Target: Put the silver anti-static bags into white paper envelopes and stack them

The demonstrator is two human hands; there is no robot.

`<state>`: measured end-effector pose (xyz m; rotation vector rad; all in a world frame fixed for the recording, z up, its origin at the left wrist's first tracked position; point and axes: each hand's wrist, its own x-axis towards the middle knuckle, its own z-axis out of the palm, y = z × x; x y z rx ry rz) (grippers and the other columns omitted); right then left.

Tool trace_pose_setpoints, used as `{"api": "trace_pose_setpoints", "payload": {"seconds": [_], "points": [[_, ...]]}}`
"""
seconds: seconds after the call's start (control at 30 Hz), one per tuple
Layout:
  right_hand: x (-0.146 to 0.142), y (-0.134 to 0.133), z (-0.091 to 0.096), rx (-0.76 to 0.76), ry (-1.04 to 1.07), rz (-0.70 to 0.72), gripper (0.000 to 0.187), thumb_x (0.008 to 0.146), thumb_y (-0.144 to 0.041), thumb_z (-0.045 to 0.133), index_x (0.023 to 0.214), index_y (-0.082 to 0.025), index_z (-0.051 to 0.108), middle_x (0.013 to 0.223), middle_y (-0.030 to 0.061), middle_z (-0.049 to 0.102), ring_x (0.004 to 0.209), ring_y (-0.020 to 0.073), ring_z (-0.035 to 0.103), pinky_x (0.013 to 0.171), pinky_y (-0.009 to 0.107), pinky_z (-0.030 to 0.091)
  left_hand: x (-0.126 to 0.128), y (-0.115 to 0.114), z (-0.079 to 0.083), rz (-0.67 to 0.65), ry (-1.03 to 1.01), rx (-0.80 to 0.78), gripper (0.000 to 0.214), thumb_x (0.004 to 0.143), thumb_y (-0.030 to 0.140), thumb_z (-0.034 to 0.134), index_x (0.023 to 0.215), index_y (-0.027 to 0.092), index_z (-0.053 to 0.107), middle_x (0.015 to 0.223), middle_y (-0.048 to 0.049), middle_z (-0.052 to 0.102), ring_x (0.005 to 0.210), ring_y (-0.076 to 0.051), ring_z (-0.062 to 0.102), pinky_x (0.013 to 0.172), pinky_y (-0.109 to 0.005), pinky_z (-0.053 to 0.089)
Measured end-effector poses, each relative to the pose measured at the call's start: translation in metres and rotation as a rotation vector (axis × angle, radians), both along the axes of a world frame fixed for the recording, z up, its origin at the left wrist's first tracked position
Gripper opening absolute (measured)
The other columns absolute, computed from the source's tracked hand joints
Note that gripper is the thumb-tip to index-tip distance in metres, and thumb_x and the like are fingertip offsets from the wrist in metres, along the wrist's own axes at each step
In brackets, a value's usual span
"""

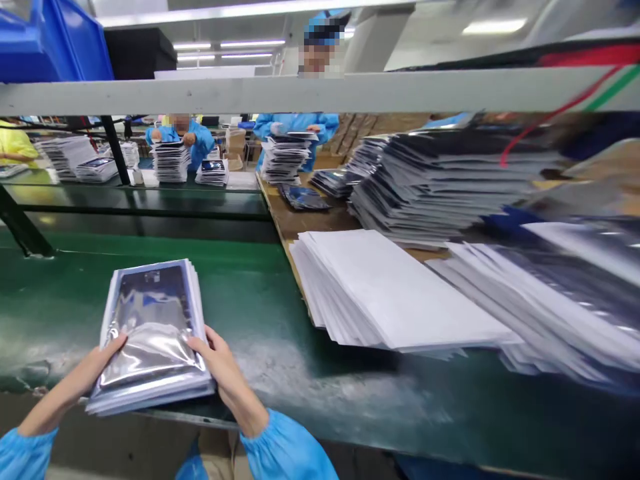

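Note:
A stack of white-backed sheets (150, 317), the top one bearing a dark panel under shiny clear film, rests at the front edge of the green table (240, 280). My left hand (100, 360) grips its left side, thumb on the film and fingers hidden behind the edge. On the opposite side my right hand (220, 367) holds it the same way, thumb on top, fingers along the edge. To the right lies a fanned pile of white sheets (390, 287), untouched by either hand.
Behind the white pile stands a tall stack of grey sheets (430, 187) on a brown board (285, 220). More sheets (560, 300) lie at right, blurred. A grey rail (250, 95) crosses above the table. Across it, people in blue sleeves (200, 141) handle stacks (171, 162).

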<state>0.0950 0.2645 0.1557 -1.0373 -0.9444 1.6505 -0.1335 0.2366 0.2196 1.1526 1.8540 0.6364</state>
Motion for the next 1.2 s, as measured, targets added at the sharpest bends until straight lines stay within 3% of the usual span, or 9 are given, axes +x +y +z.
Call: {"api": "trace_pose_setpoints", "payload": {"seconds": [0.13, 0.3, 0.37, 0.43, 0.53, 0.67, 0.9, 1.0, 1.2], "points": [[0.056, -0.046, -0.007, -0.088, -0.052, -0.119, 0.051, 0.073, -0.045, 0.066, 0.118, -0.021, 0.061, 0.117, 0.0050, 0.066, 0.114, 0.0282, 0.055, 0.094, 0.035, 0.042, 0.045, -0.006, -0.011, -0.192, -0.199, -0.001, 0.050, 0.077, 0.063, 0.050, 0.089, 0.020, 0.071, 0.093, -0.0025, 0.076, 0.100, -0.030, 0.065, 0.091, -0.036, 0.048], [0.101, -0.076, -0.024, -0.107, -0.157, -0.222, 0.056, 0.074, -0.049, 0.067, 0.120, -0.020, 0.059, 0.126, 0.0078, 0.060, 0.122, 0.0293, 0.049, 0.101, 0.037, 0.038, 0.085, -0.001, -0.020, -0.374, -0.157, -0.002, 0.050, 0.082, 0.060, 0.042, 0.086, 0.020, 0.071, 0.089, -0.0031, 0.075, 0.096, -0.032, 0.064, 0.088, -0.039, 0.047], [0.110, -0.082, -0.024, -0.049, -0.262, -0.281, 0.062, 0.074, -0.048, 0.067, 0.127, -0.019, 0.052, 0.131, 0.0103, 0.055, 0.121, 0.0290, 0.049, 0.099, 0.038, 0.039, 0.089, 0.002, -0.022, -0.381, -0.059, 0.030, 0.050, 0.082, 0.061, 0.041, 0.086, 0.020, 0.069, 0.092, -0.0041, 0.074, 0.096, -0.032, 0.064, 0.086, -0.038, 0.047], [0.115, -0.085, -0.019, 0.041, -0.428, -0.399, 0.061, 0.075, -0.047, 0.066, 0.127, -0.020, 0.048, 0.131, 0.0115, 0.053, 0.117, 0.0289, 0.050, 0.096, 0.040, 0.040, 0.088, 0.002, -0.023, -0.277, 0.101, 0.135, 0.047, 0.079, 0.062, 0.046, 0.094, 0.021, 0.065, 0.097, -0.0048, 0.071, 0.094, -0.030, 0.063, 0.084, -0.037, 0.047], [0.117, -0.085, -0.008, 0.166, -0.617, -0.409, 0.039, 0.079, -0.044, 0.060, 0.110, -0.021, 0.056, 0.109, 0.0095, 0.060, 0.097, 0.0256, 0.056, 0.088, 0.040, 0.043, 0.082, -0.001, -0.023, -0.167, 0.261, 0.262, 0.043, 0.080, 0.061, 0.045, 0.091, 0.022, 0.060, 0.088, -0.0035, 0.067, 0.084, -0.025, 0.062, 0.076, -0.034, 0.046], [0.116, -0.074, 0.001, 0.169, -0.566, -0.302, 0.032, 0.080, -0.043, 0.058, 0.101, -0.019, 0.056, 0.078, 0.0024, 0.058, 0.069, 0.0194, 0.055, 0.069, 0.034, 0.046, 0.080, -0.002, -0.023, -0.259, 0.207, 0.267, 0.040, 0.083, 0.059, 0.041, 0.074, 0.022, 0.055, 0.072, 0.0011, 0.059, 0.071, -0.019, 0.057, 0.065, -0.028, 0.043], [0.120, -0.051, 0.003, 0.142, -0.431, -0.237, 0.027, 0.077, -0.043, 0.061, 0.088, -0.018, 0.057, 0.061, -0.0038, 0.051, 0.058, 0.0151, 0.049, 0.058, 0.028, 0.040, 0.080, 0.014, -0.025, -0.175, 0.029, 0.280, 0.046, 0.073, 0.065, 0.049, 0.074, 0.020, 0.058, 0.063, 0.0033, 0.054, 0.059, -0.016, 0.050, 0.055, -0.025, 0.040], [0.125, -0.044, 0.000, 0.124, -0.398, -0.222, 0.027, 0.076, -0.043, 0.063, 0.085, -0.019, 0.057, 0.055, -0.0051, 0.050, 0.055, 0.0143, 0.048, 0.054, 0.027, 0.038, 0.078, 0.020, -0.022, -0.203, -0.008, 0.239, 0.047, 0.070, 0.066, 0.051, 0.068, 0.019, 0.057, 0.059, 0.0044, 0.049, 0.054, -0.014, 0.044, 0.050, -0.024, 0.036], [0.134, -0.034, 0.002, 0.108, -0.328, -0.149, 0.029, 0.071, -0.044, 0.068, 0.078, -0.017, 0.061, 0.047, -0.0045, 0.053, 0.045, 0.0128, 0.047, 0.046, 0.025, 0.034, 0.087, 0.019, -0.013, -0.188, 0.042, 0.363, 0.040, 0.072, 0.058, 0.055, 0.064, 0.019, 0.055, 0.061, 0.0041, 0.049, 0.061, -0.014, 0.046, 0.057, -0.024, 0.036]]}}
